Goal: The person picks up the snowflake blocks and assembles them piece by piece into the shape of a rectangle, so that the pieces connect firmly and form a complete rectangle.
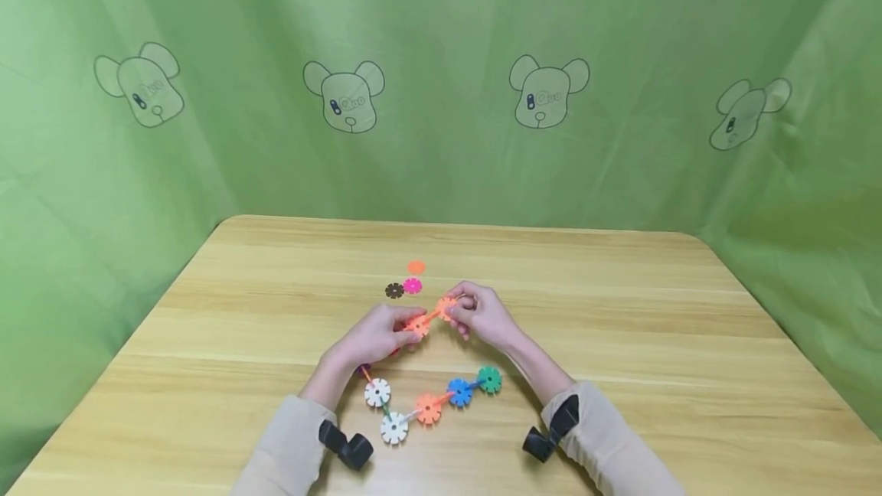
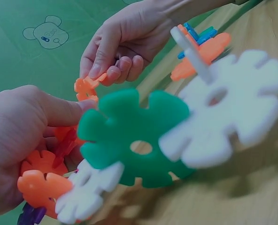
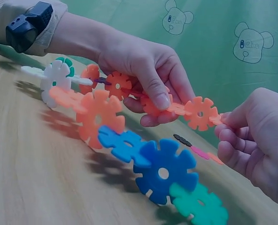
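A chain of notched flower-shaped plastic discs curves over the wooden table, slotted edge to edge. My left hand (image 1: 375,335) pinches an orange disc (image 1: 417,327) of the chain between thumb and fingers. At the chain's far end, my right hand (image 3: 261,140) pinches the edge of a small orange disc (image 3: 217,119), joined to a face-on orange disc (image 3: 200,114). The chain's other arm runs below the hands: white discs (image 1: 394,429), an orange disc (image 1: 429,409), a blue disc (image 1: 459,393) and a green end disc (image 1: 490,380). Part of the chain is hidden behind my left hand.
Beyond the hands lie a loose orange disc (image 1: 416,267), a pink disc (image 1: 413,286) and a dark brown disc (image 1: 394,291); the last two touch or overlap. Green cloth (image 1: 441,174) with bear-head drawings surrounds the table (image 1: 620,289) at the back and sides.
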### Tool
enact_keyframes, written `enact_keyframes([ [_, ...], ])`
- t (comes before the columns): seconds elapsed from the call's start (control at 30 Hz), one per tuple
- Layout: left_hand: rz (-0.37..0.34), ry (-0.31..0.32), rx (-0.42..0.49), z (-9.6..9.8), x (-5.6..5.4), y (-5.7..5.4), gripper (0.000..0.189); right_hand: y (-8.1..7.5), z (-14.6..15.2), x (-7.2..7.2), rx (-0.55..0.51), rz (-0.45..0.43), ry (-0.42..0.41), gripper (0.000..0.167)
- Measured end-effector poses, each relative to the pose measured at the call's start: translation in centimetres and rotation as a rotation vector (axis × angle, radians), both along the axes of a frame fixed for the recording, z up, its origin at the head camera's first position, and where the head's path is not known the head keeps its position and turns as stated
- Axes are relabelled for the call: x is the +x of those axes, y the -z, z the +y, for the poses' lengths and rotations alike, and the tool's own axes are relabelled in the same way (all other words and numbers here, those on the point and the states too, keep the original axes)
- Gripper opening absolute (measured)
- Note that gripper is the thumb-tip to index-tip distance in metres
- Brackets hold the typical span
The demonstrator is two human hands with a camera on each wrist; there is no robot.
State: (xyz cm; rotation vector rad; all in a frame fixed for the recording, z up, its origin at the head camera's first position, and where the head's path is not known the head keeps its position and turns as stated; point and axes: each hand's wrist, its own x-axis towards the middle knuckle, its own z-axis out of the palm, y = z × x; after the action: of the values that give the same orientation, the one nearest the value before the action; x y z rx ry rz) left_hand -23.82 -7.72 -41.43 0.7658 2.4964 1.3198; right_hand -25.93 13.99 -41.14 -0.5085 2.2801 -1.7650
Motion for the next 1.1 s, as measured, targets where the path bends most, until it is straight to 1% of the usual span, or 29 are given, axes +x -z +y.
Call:
enact_keyframes([
  [0.23, -0.022, 0.014, 0.001, -0.03, -0.03, -0.03, 0.046, -0.05, 0.06, 0.18, -0.010, -0.003, -0.008, 0.018],
  [0.43, -0.027, 0.017, 0.006, -0.11, 0.09, -0.02, 0.045, 0.10, -0.01, 0.20, -0.005, 0.003, -0.011, 0.019],
  [0.63, -0.030, 0.021, 0.007, -0.26, 0.07, 0.05, 0.046, 0.08, -0.12, 0.19, -0.003, -0.020, -0.020, 0.020],
  [0.87, -0.090, 0.001, 0.027, -0.60, -0.12, -0.30, 0.047, -0.36, -0.53, 0.16, -0.005, -0.048, -0.051, 0.019],
  [1.1, -0.124, -0.009, 0.028, -0.47, -0.21, -0.30, 0.048, -0.02, -0.34, -0.10, 0.015, -0.069, -0.030, 0.020],
])
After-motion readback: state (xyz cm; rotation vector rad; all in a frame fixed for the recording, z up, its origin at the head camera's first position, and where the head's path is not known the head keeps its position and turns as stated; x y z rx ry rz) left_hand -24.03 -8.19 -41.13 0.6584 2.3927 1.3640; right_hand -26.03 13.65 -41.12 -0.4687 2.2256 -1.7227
